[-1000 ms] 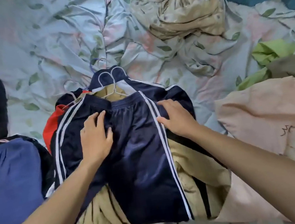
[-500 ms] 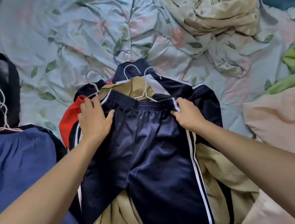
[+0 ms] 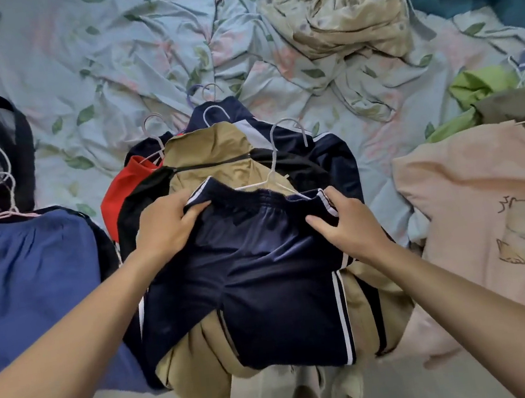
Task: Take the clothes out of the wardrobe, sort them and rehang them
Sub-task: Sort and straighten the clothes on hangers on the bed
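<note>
While your left hand [image 3: 165,227] and right hand [image 3: 342,226] pinch the waistband corners, the navy white-striped satin shorts [image 3: 249,285] hang lengthwise toward you.

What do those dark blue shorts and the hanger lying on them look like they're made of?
The navy shorts look like smooth synthetic sportswear: faint sheen, soft folds, a gathered elastic waistband, white side stripes. The white hanger looks like thin coated wire, though slim plastic is possible.
</note>
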